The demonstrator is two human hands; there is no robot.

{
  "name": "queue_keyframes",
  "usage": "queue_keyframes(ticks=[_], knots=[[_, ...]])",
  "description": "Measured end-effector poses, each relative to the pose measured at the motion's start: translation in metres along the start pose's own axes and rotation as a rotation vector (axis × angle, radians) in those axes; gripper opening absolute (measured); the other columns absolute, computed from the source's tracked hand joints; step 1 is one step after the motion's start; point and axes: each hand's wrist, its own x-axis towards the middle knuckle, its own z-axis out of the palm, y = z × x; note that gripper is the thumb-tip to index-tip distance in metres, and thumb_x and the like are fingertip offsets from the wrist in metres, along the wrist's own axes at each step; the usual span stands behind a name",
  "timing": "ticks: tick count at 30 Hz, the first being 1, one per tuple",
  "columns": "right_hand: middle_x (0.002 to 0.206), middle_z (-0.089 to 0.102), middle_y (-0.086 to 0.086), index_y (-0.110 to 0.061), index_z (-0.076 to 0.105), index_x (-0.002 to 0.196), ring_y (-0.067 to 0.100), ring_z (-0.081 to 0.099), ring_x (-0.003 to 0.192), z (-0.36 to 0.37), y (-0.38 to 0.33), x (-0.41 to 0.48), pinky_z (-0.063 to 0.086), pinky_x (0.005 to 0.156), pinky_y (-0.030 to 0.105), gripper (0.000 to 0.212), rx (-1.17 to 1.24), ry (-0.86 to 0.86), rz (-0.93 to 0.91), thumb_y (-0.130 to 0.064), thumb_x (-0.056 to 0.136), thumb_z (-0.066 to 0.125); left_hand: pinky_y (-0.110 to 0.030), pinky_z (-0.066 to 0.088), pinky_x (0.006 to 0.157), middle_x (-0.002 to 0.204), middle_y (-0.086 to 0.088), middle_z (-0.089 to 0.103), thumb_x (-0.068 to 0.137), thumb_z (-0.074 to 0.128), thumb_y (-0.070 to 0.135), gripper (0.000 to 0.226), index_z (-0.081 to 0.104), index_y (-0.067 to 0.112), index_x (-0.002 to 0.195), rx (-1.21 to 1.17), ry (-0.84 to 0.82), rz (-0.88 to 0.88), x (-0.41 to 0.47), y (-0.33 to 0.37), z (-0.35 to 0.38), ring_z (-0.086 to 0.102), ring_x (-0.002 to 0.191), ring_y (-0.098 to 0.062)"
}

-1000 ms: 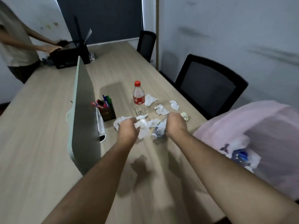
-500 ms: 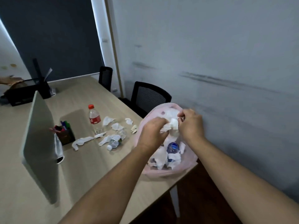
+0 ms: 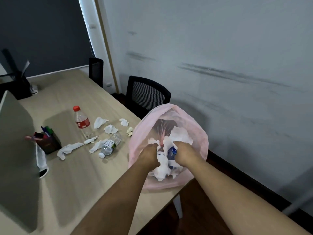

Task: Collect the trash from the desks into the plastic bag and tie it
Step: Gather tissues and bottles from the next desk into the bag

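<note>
A pink plastic bag (image 3: 202, 133) stands open at the right edge of the wooden desk (image 3: 76, 180). It holds crumpled white tissues and a blue-labelled bottle (image 3: 171, 154). My left hand (image 3: 149, 156) and my right hand (image 3: 184, 152) are both down inside the bag, knuckles up, among the tissues; their fingertips are hidden. On the desk to the left of the bag stand a cola bottle (image 3: 82, 122) with a red cap and a clear water bottle (image 3: 110, 145) lying on its side. Several white tissues (image 3: 69, 149) and a yellowish paper ball (image 3: 129, 131) lie around them.
A grey divider panel (image 3: 15, 150) stands on the left, with a dark pen holder (image 3: 49, 142) beside it. A black mesh chair (image 3: 147, 95) is behind the bag, another chair (image 3: 96, 71) farther back. A black box (image 3: 15, 85) sits at the far left. The wall runs along the right.
My hands carried tissues from the desk to the bag and have now dropped from its mouth down into it. My view has turned right, toward the bag.
</note>
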Motion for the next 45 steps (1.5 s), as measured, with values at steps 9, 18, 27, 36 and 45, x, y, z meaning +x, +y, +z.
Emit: queue_keyframes(ticks=[9, 18, 27, 36, 45], knots=[[0.077, 0.065, 0.003, -0.011, 0.062, 0.074, 0.025, 0.061, 0.076, -0.018, -0.026, -0.001, 0.045, 0.065, 0.029, 0.017, 0.251, 0.455, -0.174, -0.005, 0.081, 0.048, -0.037, 0.049, 0.059, 0.071, -0.008, 0.066, 0.079, 0.054, 0.012, 0.012, 0.064, 0.006, 0.078, -0.081, 0.518, 0.317, -0.039, 0.027, -0.056, 0.06, 0.067, -0.028], [0.076, 0.062, 0.003, -0.007, 0.064, 0.073, 0.019, 0.055, 0.073, -0.009, -0.133, -0.017, 0.04, 0.068, 0.027, 0.016, 0.393, 0.491, -0.776, -0.002, 0.076, 0.049, -0.038, 0.043, 0.056, 0.063, -0.01, 0.062, 0.078, 0.055, 0.009, 0.007, 0.062, 0.007, 0.076, -0.039, 0.829, 0.054, -0.069, -0.056, -0.126, 0.055, 0.064, -0.03], [0.114, 0.05, -0.004, -0.023, 0.062, 0.104, 0.014, 0.051, 0.096, 0.07, -0.219, 0.07, 0.043, 0.077, 0.026, 0.03, 0.103, 0.068, -0.616, -0.008, 0.079, 0.058, -0.036, 0.046, 0.08, 0.111, -0.008, 0.06, 0.083, 0.056, 0.021, 0.028, 0.055, 0.015, 0.11, -0.001, 0.556, -0.474, -0.042, -0.215, -0.121, 0.056, 0.102, -0.028], [0.145, 0.034, 0.003, -0.027, 0.048, 0.131, 0.026, 0.034, 0.13, 0.155, -0.25, 0.18, 0.036, 0.102, 0.034, 0.056, -0.344, -0.104, -0.454, -0.018, 0.078, 0.065, -0.045, 0.036, 0.102, 0.144, -0.007, 0.035, 0.074, 0.068, 0.052, 0.076, 0.035, 0.024, 0.137, 0.0, 0.253, -0.703, 0.049, -0.346, -0.096, 0.033, 0.132, -0.029], [0.16, 0.0, 0.001, -0.029, 0.022, 0.146, 0.027, -0.001, 0.147, 0.198, -0.242, 0.227, 0.012, 0.116, 0.039, 0.081, -0.589, -0.164, -0.471, -0.024, 0.081, 0.069, -0.056, 0.018, 0.113, 0.158, -0.01, 0.001, 0.061, 0.069, 0.071, 0.107, 0.013, 0.04, 0.147, -0.164, 0.059, -0.672, 0.122, -0.397, -0.067, 0.003, 0.145, -0.036]])
